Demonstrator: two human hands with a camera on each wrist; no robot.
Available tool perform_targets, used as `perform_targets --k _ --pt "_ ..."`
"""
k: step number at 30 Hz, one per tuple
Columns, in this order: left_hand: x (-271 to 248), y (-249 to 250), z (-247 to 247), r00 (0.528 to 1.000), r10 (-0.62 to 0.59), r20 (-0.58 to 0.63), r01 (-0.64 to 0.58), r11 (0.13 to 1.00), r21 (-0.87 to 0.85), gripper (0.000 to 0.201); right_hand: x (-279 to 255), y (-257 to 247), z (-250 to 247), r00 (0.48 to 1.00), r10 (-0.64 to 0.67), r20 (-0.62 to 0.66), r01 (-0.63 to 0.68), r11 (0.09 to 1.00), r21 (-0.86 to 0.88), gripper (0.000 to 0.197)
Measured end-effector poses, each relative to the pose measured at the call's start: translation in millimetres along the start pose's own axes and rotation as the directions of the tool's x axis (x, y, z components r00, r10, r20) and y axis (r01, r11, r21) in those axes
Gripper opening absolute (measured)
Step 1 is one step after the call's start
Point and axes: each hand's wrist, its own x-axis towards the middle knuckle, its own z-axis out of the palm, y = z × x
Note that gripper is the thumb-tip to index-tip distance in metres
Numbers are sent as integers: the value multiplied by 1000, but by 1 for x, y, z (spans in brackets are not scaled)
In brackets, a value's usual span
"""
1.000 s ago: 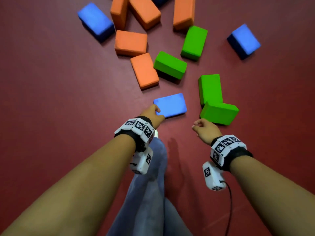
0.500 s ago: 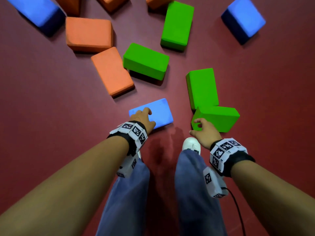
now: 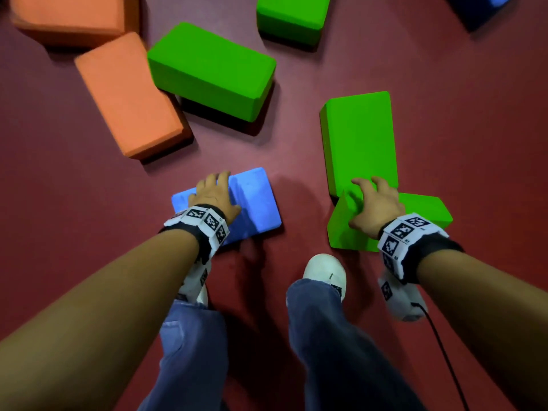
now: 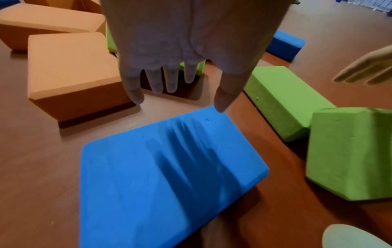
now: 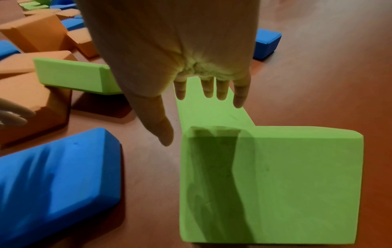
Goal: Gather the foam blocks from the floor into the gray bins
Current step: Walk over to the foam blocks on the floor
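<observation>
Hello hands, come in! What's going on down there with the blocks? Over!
Left hand open above blue block. Right hand open above green block. Neither gripped yet. No bins in view.

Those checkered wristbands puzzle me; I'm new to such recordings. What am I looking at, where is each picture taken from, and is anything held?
No machine here: a person wears one camera on the head and one on each wrist, and the checkered bands are part of that wrist gear. The head view looks down at both arms. Foam blocks lie scattered on a dark red floor. The left hand reaches over a flat blue block; the left wrist view shows its fingers spread above it, not gripping. The right hand is spread over a green block that stands on its side against another green block. Nothing is lifted yet. No gray bin shows.
</observation>
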Motion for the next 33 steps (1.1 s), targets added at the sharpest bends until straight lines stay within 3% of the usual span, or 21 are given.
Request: perform_targets --k 5,11,13,18,22,28,33 --pt "38 3 9 999 -32 37 31 999 11 89 34 13 12 999 -37 40 40 996 -81 94" --pt "62 -3 18 984 -61 170 47 995 86 110 47 20 23 990 -123 65 131 982 -135 91" --pt "62 -6 25 987 -71 145 59 994 87 113 47 21 30 990 -128 57 135 980 -150 91" --pt "64 -14 37 995 -65 81 51 985 164 112 48 17 46 990 -139 23 141 967 -215 92" --pt "64 -21 37 996 -27 85 10 983 186 88 43 13 45 990 -133 38 139 954 -267 94" --pt "35 -33 46 997 -11 76 18 995 -96 70 9 0 31 994 -108 -12 99 948 -304 82" --pt "-18 -46 24 990 -85 -116 63 982 -181 106 -32 -28 3 983 -154 -99 133 973 -189 91"
